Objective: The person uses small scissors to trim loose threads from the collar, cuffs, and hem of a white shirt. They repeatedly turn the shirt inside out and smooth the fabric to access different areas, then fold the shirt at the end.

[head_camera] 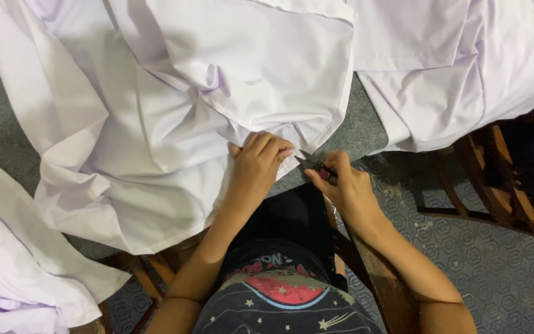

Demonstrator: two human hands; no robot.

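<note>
A large white garment [174, 117] lies spread over a grey table [366, 130] in front of me. My left hand [256, 166] presses down on its lower edge, fingers curled over the fabric near a hem corner. My right hand [343, 185] grips a small thread snipper [312, 163] with dark blades and a reddish handle. The blade tips point left at the fabric edge beside my left fingertips.
More white fabric [458, 68] is piled at the back right, and another white piece [13, 260] hangs at the lower left. A wooden chair frame [502, 185] stands to the right on a patterned blue-grey floor [502, 272]. Wooden seat parts [149, 269] show beside my lap.
</note>
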